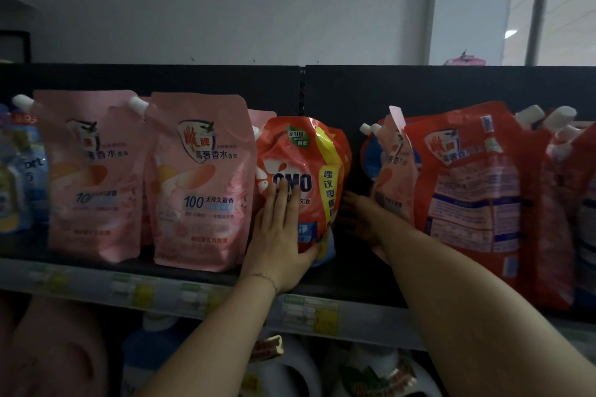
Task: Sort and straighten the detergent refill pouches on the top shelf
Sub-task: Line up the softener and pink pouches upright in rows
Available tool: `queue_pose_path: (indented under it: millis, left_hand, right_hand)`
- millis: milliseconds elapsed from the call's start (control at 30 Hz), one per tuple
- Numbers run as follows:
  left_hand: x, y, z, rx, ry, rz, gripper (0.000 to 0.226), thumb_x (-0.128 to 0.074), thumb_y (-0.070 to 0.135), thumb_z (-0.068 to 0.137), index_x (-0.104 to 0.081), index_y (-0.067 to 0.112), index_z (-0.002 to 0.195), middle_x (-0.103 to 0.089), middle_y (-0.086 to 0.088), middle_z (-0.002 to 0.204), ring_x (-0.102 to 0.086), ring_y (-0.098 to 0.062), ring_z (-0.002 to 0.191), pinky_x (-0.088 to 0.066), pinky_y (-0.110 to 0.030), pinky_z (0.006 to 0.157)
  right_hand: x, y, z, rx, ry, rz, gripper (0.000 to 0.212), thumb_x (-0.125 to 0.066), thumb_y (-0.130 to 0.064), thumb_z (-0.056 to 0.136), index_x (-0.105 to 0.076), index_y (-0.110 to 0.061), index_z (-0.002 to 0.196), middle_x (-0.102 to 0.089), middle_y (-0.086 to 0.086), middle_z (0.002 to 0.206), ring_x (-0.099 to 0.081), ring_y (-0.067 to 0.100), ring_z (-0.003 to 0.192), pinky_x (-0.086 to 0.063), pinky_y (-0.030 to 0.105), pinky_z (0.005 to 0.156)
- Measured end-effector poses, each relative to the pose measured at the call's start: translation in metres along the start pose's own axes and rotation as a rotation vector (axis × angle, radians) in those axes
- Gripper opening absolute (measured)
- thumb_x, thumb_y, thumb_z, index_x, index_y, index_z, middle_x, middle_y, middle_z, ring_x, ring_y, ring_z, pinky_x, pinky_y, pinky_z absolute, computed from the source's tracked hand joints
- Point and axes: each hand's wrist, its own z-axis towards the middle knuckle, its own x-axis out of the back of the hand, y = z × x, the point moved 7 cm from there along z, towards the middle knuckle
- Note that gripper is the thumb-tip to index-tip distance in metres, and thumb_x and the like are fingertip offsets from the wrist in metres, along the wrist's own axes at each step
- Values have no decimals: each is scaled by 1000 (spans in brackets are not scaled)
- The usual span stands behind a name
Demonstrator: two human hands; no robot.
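Straightening step: the red OMO pouch (303, 171) slumps on the top shelf (351, 271), just right of 2 pink pouches (200, 180). The left hand (277, 235) presses it with straight fingers; the right hand (358, 219) beside it is shadowed, so I cannot tell its grip. Next, it likely needs squaring upright.

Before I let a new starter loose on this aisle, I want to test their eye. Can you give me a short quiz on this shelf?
1. True or false: the left hand lies flat on the front of the red OMO pouch.
2. Where is the right hand? A: on a blue pouch at the far left. B: in the dark gap just right of the OMO pouch. C: on a bottle on the lower shelf.
3. Fill in: the two front pouches standing just left of the OMO pouch are ____ in colour.

Key: 1 true; 2 B; 3 pink.
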Motion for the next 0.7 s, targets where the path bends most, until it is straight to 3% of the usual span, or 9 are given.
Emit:
queue_pose_path:
  millis: [167,267,400,533,600,700]
  left_hand:
    - [-1,0,0,7,1,-1,104,-46,64,88,32,23,144,47,6,146,45,-10,132,29,-26,103]
    - [-5,-3,1,10,-15,-6,105,-45,65,88,34,24,143,49,7,144,45,-11,133,24,-31,109]
    - [-10,-7,4,27,-46,-2,106,-43,66,88,40,25,138,54,7,139,46,-14,132,23,-32,108]
    - [-16,-9,7,58,-149,25,105,-40,66,88,49,26,127,59,4,131,47,-18,129,24,-35,107]
    - [-18,-10,8,63,-186,35,108,-41,69,87,50,27,125,58,3,132,46,-18,130,22,-37,107]
    - [-14,-10,7,30,-219,36,113,-47,68,85,47,25,130,58,3,131,45,-19,130,16,-39,112]
  right_hand:
    - [-10,2,-7,-40,-73,26,46,-38,-45,101,-49,-16,134,-50,9,140,-44,31,130,-35,41,97]
    - [-31,-6,-15,5,-112,87,53,-39,-61,94,-57,-17,117,-55,13,133,-53,30,118,-43,41,93]
    - [-38,-12,-20,42,-47,224,65,-35,-73,87,-57,-24,125,-56,14,132,-52,33,122,-38,50,106]
    - [-26,-16,-38,26,62,310,47,-31,-56,98,-53,-19,118,-57,13,128,-51,31,122,-36,49,109]
    - [-27,-14,-50,44,70,230,38,-35,-46,101,-54,-18,118,-60,9,119,-54,30,119,-40,46,107]
    - [-28,-8,-71,76,79,-6,33,-45,-27,99,-57,-8,123,-61,18,120,-59,31,110,-48,41,97]
